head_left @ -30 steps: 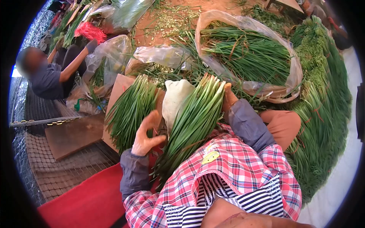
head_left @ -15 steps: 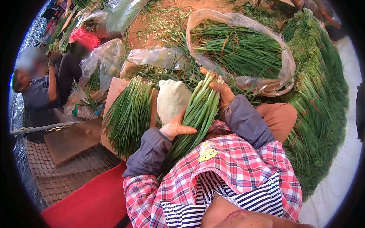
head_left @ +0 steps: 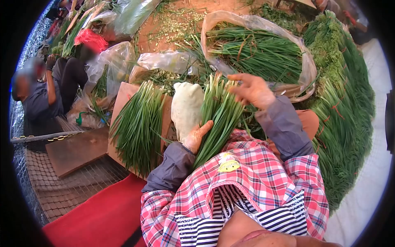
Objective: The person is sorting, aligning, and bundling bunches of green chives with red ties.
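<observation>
A bundle of green stalks with pale root ends (head_left: 222, 109) leans upright in front of my chest. My left hand (head_left: 198, 136) is wrapped round its lower left side, thumb across the leaves. At the upper right of the bundle, my right hand (head_left: 254, 91) is raised beside the pale ends, palm down, fingers extended and spread, slightly blurred. Just left of the held bundle stands a whitish cloth-covered lump (head_left: 186, 108). Further left, a fanned pile of green stalks (head_left: 140, 127) lies on a brown board (head_left: 124, 99).
Beyond my hands lies a clear plastic bag (head_left: 310, 68) filled with green stalks. A long heap of tied bundles (head_left: 345, 136) runs down the right. At the far left sits another person (head_left: 43, 96), near a metal bar (head_left: 53, 138) and a brown panel (head_left: 80, 150).
My right hand has let go of the pale ends, opened and moved right. The bundle stands more upright and its tops have spread. My left hand has shifted slightly right with it.
</observation>
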`<state>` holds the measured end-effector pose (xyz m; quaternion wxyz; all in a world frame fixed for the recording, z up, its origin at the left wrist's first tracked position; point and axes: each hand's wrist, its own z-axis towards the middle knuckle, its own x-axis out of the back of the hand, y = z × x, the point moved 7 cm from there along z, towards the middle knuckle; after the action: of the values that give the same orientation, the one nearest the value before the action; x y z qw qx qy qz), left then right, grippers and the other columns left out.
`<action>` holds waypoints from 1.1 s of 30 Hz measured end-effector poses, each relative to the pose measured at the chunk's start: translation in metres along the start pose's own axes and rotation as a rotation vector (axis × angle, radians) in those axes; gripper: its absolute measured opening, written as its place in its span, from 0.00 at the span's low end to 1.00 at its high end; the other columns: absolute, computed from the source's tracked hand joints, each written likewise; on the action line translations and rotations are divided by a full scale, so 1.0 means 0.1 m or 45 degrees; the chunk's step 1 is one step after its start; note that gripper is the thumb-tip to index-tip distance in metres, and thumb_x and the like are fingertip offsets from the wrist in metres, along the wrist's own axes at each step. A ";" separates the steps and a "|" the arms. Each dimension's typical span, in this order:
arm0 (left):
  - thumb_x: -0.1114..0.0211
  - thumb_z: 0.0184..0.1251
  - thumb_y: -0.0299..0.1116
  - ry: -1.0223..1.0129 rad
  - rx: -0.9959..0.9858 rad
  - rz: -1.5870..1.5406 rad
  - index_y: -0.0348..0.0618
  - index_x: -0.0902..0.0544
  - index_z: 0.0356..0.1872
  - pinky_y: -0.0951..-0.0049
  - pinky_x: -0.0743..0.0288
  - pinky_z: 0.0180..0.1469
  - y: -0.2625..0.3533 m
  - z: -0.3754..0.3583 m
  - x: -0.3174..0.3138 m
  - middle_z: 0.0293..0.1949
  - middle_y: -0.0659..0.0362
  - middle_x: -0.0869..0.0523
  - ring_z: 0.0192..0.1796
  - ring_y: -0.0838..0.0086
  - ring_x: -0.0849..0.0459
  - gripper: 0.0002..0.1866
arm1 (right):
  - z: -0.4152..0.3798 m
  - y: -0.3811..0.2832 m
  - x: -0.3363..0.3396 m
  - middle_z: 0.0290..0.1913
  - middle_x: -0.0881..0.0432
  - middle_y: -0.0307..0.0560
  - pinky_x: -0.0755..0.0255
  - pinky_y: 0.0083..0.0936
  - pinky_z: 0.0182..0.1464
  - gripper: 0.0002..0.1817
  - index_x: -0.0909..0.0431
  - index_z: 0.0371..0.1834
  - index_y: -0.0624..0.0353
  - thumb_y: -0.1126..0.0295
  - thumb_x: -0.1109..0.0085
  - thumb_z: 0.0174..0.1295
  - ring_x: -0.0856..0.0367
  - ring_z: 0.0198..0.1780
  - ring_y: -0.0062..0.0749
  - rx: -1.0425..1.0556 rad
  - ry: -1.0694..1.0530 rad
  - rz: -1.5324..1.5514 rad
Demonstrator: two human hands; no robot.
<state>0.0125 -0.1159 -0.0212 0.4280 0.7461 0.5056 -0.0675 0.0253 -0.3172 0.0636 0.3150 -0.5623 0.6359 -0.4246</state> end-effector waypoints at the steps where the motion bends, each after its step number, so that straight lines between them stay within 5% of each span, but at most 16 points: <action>1: 0.43 0.63 0.46 -0.020 -0.052 0.028 0.38 0.30 0.55 0.76 0.23 0.41 0.03 0.00 -0.03 0.43 0.56 0.19 0.40 0.74 0.19 0.25 | 0.09 0.10 -0.12 0.21 0.23 0.44 0.33 0.18 0.20 0.32 0.31 0.56 0.61 0.60 0.32 0.48 0.28 0.18 0.21 -0.037 -0.066 -0.120; 4: 0.43 0.64 0.46 0.006 -0.062 0.085 0.39 0.32 0.56 0.76 0.24 0.41 -0.05 0.00 0.00 0.43 0.57 0.19 0.40 0.75 0.19 0.25 | 0.18 0.20 -0.42 0.20 0.22 0.43 0.33 0.17 0.20 0.18 0.23 0.43 0.62 0.63 0.36 0.52 0.26 0.18 0.21 -0.176 -0.313 -0.479; 7: 0.44 0.64 0.46 0.016 -0.043 -0.045 0.37 0.32 0.56 0.75 0.24 0.43 -0.03 -0.07 0.03 0.44 0.57 0.20 0.40 0.74 0.19 0.26 | 0.11 0.23 -0.48 0.19 0.22 0.44 0.33 0.18 0.20 0.12 0.21 0.34 0.64 0.65 0.38 0.53 0.26 0.18 0.22 -0.145 -0.386 -0.268; 13: 0.46 0.65 0.48 -0.034 -0.026 -0.084 0.35 0.28 0.53 0.74 0.25 0.46 0.03 -0.03 0.06 0.43 0.56 0.19 0.41 0.74 0.19 0.26 | -0.19 0.19 0.12 0.22 0.21 0.45 0.27 0.18 0.25 0.10 0.21 0.31 0.67 0.68 0.40 0.56 0.22 0.20 0.24 -0.006 -0.430 0.398; 16: 0.47 0.65 0.48 -0.053 0.028 0.028 0.37 0.28 0.53 0.74 0.26 0.46 0.04 -0.02 0.00 0.44 0.56 0.19 0.41 0.74 0.19 0.25 | -0.09 0.45 -0.05 0.24 0.20 0.46 0.25 0.18 0.28 0.10 0.21 0.32 0.67 0.69 0.40 0.56 0.20 0.24 0.25 -0.087 -0.210 0.149; 18: 0.40 0.61 0.42 -0.190 -0.024 -0.060 0.39 0.31 0.56 0.73 0.27 0.49 0.02 -0.01 -0.06 0.47 0.56 0.21 0.46 0.73 0.22 0.25 | -0.17 0.48 -0.40 0.26 0.19 0.46 0.25 0.18 0.29 0.09 0.21 0.33 0.66 0.69 0.39 0.56 0.20 0.26 0.25 -0.255 -0.390 -0.052; 21: 0.30 0.49 0.28 -0.258 -0.132 0.183 0.40 0.37 0.60 0.72 0.31 0.53 0.00 0.06 -0.03 0.51 0.57 0.25 0.50 0.72 0.25 0.36 | -0.30 0.49 -0.70 0.22 0.20 0.46 0.26 0.20 0.25 0.09 0.21 0.32 0.64 0.67 0.40 0.57 0.21 0.22 0.26 -0.281 -0.667 0.193; 24: 0.28 0.45 0.26 -0.198 -0.210 0.243 0.40 0.37 0.61 0.71 0.33 0.55 0.09 -0.02 -0.11 0.52 0.57 0.25 0.51 0.71 0.25 0.39 | -0.24 0.34 -0.34 0.19 0.22 0.45 0.28 0.21 0.21 0.11 0.21 0.31 0.63 0.65 0.42 0.59 0.23 0.18 0.26 -0.133 -0.440 0.227; 25: 0.27 0.44 0.25 -0.203 -0.210 0.233 0.40 0.38 0.61 0.70 0.34 0.57 0.07 0.00 -0.08 0.52 0.56 0.25 0.53 0.70 0.26 0.40 | -0.16 0.40 -0.12 0.17 0.23 0.43 0.32 0.21 0.19 0.13 0.21 0.33 0.62 0.62 0.45 0.61 0.26 0.16 0.25 -0.100 -0.179 0.384; 28: 0.28 0.45 0.25 -0.233 -0.226 0.189 0.39 0.38 0.61 0.69 0.35 0.57 0.09 -0.03 -0.11 0.53 0.56 0.25 0.54 0.70 0.27 0.40 | 0.00 0.46 0.17 0.18 0.25 0.37 0.37 0.20 0.15 0.16 0.25 0.46 0.59 0.61 0.47 0.62 0.28 0.16 0.22 -0.160 0.102 0.609; 33: 0.33 0.51 0.24 -0.220 -0.163 0.118 0.38 0.39 0.61 0.69 0.29 0.53 0.08 -0.02 -0.12 0.52 0.54 0.25 0.51 0.68 0.23 0.34 | 0.16 0.36 0.02 0.19 0.25 0.35 0.33 0.19 0.17 0.19 0.28 0.54 0.55 0.62 0.45 0.61 0.27 0.16 0.20 -0.204 -0.048 0.526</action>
<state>0.0127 -0.1243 -0.0088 0.5196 0.7311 0.4350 -0.0793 0.0230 -0.3216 0.0239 0.3614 -0.4512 0.7632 -0.2886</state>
